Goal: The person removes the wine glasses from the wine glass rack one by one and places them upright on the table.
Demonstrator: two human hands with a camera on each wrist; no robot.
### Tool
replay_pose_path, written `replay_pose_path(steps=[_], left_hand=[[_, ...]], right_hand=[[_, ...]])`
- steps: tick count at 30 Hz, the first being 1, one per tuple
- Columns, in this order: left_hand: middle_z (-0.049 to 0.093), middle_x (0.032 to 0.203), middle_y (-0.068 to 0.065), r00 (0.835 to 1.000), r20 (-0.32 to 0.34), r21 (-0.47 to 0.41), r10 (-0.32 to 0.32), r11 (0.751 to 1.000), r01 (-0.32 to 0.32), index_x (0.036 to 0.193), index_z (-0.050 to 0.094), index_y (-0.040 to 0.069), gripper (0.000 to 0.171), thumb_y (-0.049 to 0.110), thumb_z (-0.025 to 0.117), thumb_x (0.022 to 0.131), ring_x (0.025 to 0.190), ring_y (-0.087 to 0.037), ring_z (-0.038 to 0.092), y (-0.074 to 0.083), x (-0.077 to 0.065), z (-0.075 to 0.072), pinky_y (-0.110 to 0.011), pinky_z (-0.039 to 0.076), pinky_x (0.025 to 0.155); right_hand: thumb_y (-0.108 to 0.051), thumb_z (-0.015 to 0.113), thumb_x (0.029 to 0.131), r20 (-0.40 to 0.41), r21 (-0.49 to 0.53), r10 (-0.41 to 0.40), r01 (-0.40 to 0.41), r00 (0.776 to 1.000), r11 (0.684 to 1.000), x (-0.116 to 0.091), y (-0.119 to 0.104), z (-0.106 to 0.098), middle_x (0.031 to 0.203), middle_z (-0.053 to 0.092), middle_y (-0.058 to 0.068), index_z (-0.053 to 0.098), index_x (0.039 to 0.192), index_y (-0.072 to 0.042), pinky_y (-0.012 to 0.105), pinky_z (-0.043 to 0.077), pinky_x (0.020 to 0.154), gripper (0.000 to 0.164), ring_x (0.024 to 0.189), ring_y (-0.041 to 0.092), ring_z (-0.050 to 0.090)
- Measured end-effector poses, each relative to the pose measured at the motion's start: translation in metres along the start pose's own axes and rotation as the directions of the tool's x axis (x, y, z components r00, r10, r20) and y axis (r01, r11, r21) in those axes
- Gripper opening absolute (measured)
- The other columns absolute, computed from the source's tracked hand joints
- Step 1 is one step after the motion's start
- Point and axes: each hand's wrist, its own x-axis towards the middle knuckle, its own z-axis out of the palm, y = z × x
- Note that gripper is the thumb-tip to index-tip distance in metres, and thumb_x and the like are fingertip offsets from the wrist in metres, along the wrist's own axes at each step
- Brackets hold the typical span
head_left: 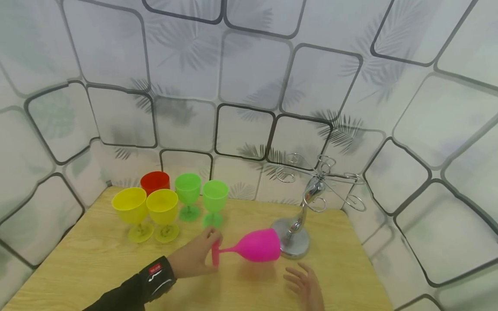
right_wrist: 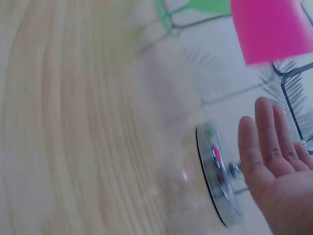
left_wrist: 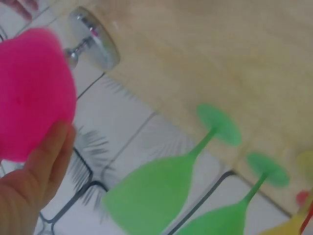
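A pink goblet (head_left: 258, 245) lies sideways in the air above the table, its bowl pointing right. My left hand (head_left: 196, 254) grips it by the round foot at its left end. In the left wrist view, the foot of the pink goblet (left_wrist: 34, 93) fills the left side, with fingers (left_wrist: 54, 152) at its edge. To the right of the goblet's rim, my right hand (head_left: 305, 285) is held with fingers extended, apart from it and holding nothing. The right wrist view shows that hand (right_wrist: 279, 161) palm up below the pink rim.
A chrome stand (head_left: 297, 233) with curled wire arms is behind the right hand. Two green goblets (head_left: 215, 196), two yellow goblets (head_left: 162, 207) and a red goblet (head_left: 154, 181) stand at the back left of the wooden table (head_left: 342, 259). Patterned fabric (head_left: 186, 121) rises behind.
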Motion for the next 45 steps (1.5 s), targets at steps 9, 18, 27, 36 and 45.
replay_pose_path(steps=[9, 18, 27, 36, 45], left_hand=[[0.036, 0.105, 0.004, 0.951, -0.307, -0.141, 0.037, 0.986, -0.084, 0.102, 0.039, 0.010, 0.053, 0.020, 0.080, 0.069, 0.106, -0.021, 0.055, -0.002, -0.007, 0.052, -0.033, 0.055, 0.088], [0.035, 0.104, 0.004, 0.955, -0.296, -0.181, -0.008, 0.982, -0.048, 0.097, 0.040, 0.013, 0.048, 0.023, 0.078, 0.071, 0.097, -0.010, 0.051, -0.004, -0.012, 0.068, -0.027, 0.054, 0.086], [0.037, 0.108, 0.000, 0.963, -0.259, -0.205, -0.079, 0.979, 0.025, 0.095, 0.039, 0.015, 0.046, 0.023, 0.078, 0.072, 0.097, -0.010, 0.049, -0.013, -0.016, 0.072, -0.023, 0.052, 0.084], [0.041, 0.132, -0.022, 0.884, -0.367, -0.213, -0.289, 0.951, 0.222, 0.125, 0.040, -0.001, 0.061, 0.020, 0.074, 0.078, 0.122, -0.036, 0.049, -0.026, -0.031, 0.071, -0.050, 0.044, 0.100], [0.040, 0.130, -0.023, 0.860, -0.389, -0.129, -0.330, 0.944, 0.304, 0.127, 0.039, -0.006, 0.065, 0.006, 0.074, 0.073, 0.117, -0.033, 0.050, -0.040, -0.059, 0.077, -0.045, 0.044, 0.101]], right_hand=[[-0.034, 0.019, 0.102, -0.290, 0.175, 0.158, -0.110, 0.944, 0.978, 0.043, -0.005, 0.065, 0.123, 0.049, -0.006, -0.009, 0.143, -0.010, 0.040, 0.046, 0.102, 0.055, 0.113, 0.011, 0.058], [-0.013, 0.048, 0.094, -0.373, 0.151, 0.106, -0.052, 0.922, 0.987, 0.072, -0.011, 0.089, 0.129, 0.046, -0.001, 0.010, 0.139, -0.023, 0.042, 0.049, 0.097, 0.059, 0.113, 0.015, 0.057], [-0.003, 0.061, 0.084, -0.389, -0.108, 0.059, -0.109, 0.919, 0.988, 0.095, -0.009, 0.106, 0.134, 0.042, 0.005, 0.011, 0.145, -0.009, 0.027, 0.048, 0.097, 0.079, 0.114, 0.006, 0.053], [-0.008, 0.074, 0.078, -0.268, -0.337, -0.019, -0.076, 0.963, 0.938, 0.145, -0.001, 0.140, 0.137, 0.043, 0.015, 0.028, 0.140, -0.014, 0.035, 0.052, 0.093, 0.078, 0.124, 0.030, 0.048], [-0.015, 0.079, 0.074, -0.236, -0.540, -0.064, -0.076, 0.970, 0.838, 0.188, 0.046, 0.185, 0.134, 0.048, 0.008, 0.029, 0.139, -0.016, 0.041, 0.053, 0.090, 0.082, 0.121, 0.029, 0.049]])
